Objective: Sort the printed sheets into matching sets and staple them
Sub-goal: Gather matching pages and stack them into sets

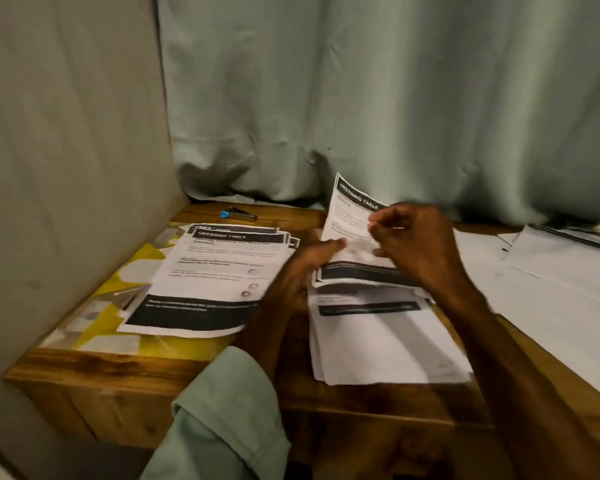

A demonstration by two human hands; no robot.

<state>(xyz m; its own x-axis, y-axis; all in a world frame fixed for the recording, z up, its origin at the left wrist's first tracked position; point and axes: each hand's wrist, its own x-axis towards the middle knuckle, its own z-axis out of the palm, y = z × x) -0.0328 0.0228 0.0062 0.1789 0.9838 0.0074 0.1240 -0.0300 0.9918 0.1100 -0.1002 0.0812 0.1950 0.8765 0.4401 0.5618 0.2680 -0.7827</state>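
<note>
My right hand (pixel 411 242) has its grip closed on a printed sheet (pixel 352 216) headed "DRESSING TABLE", fingers pinching its right edge so the page stands tilted up off the middle stack (pixel 378 334). My left hand (pixel 309 265) lies at the sheet's lower left edge, fingers stretched along it and touching the paper; I cannot tell whether that grip is closed on it. The lifted sheet is white with a black title band and lines of blurred text. Left of my hands a second stack (pixel 208 278) is fanned, its top page bearing the same heading and a black band near the bottom. More white sheets (pixel 551 271) spread to the right, reaching the desk's (pixel 118 365) right edge. A stapler (pixel 238 214) with a blue end lies far left, on bare wood, well apart from the stacks. A yellow patterned mat (pixel 111 327) sits under the left stack. A grey wall (pixel 66 150) closes the left side and a pale green curtain (pixel 395 98) hangs behind.
</note>
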